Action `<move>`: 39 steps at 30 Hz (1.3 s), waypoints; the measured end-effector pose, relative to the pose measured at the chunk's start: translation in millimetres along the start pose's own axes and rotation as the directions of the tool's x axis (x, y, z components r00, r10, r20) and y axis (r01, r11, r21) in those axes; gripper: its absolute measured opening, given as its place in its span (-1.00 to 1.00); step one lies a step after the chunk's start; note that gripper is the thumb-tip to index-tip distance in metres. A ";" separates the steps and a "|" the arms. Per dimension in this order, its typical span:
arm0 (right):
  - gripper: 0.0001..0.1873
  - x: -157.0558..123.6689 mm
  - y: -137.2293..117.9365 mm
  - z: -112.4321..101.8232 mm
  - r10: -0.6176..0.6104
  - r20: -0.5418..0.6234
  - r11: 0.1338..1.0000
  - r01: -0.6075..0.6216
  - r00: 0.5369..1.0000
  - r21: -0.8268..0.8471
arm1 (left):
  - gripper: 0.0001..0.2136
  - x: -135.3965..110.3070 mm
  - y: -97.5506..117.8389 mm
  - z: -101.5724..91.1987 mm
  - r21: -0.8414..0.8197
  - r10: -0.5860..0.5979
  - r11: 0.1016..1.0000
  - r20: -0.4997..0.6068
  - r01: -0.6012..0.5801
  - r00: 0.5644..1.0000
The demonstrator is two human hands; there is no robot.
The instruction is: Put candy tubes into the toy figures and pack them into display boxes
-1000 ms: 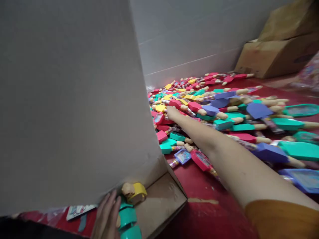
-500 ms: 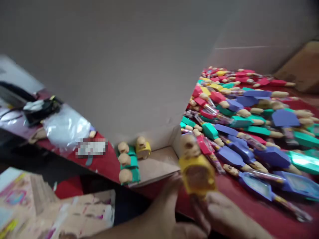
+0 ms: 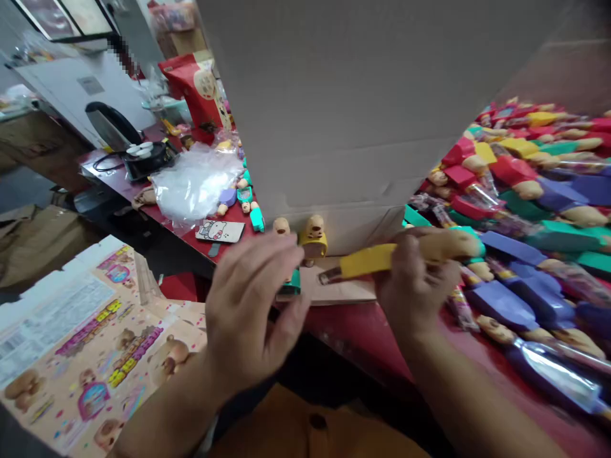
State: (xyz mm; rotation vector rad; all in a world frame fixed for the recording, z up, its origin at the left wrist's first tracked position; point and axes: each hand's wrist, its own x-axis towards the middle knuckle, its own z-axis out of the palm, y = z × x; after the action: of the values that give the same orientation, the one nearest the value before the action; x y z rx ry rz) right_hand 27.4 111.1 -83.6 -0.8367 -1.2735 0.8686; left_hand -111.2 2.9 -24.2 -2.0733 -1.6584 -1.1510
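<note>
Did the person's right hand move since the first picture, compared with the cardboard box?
Yes: the right hand came out of the toy pile, back to the cardboard box.

- Our right hand (image 3: 415, 280) gripped a yellow-handled toy (image 3: 367, 261) with a tan bear-like head.
- Our left hand (image 3: 251, 305) hung open just beside a teal toy (image 3: 291, 283), near a yellow toy (image 3: 312, 245) standing against a cardboard box wall (image 3: 334, 127).
- A heap of colourful toys (image 3: 525, 210) lay on the red table (image 3: 363, 331) at right.
- A printed cardboard sheet (image 3: 100, 343) lay at lower left, with a clear plastic bag (image 3: 195, 184) beyond it.
</note>
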 end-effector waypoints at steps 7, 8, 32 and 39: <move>-0.87 -0.6 29.6 33.3 -0.275 0.288 0.948 0.309 0.918 -0.079 | -0.62 10.4 -45.6 30.8 0.049 0.018 0.998 0.264 -0.032 0.964; -0.86 1.4 30.6 36.3 -0.286 0.340 0.939 0.333 0.896 -0.088 | -0.61 9.1 -45.3 34.2 0.059 0.015 0.998 0.251 -0.030 0.968; -0.69 252.8 116.1 -64.3 0.122 -0.015 0.416 -0.065 0.992 -0.907 | -0.45 6.7 -55.9 33.0 0.102 -0.014 0.995 0.199 -0.007 0.980; -0.47 175.6 19.8 -127.8 -0.013 0.064 0.599 0.059 0.998 -0.798 | -0.58 -20.3 -3.3 27.6 -0.088 0.173 0.982 0.039 -0.169 0.984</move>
State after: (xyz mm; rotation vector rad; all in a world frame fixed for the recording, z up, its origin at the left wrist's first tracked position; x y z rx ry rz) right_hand 168.1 271.7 -38.7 -1.4985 -1.7526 0.2202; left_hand -103.5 6.7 -57.5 -2.2607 -1.4406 -1.1424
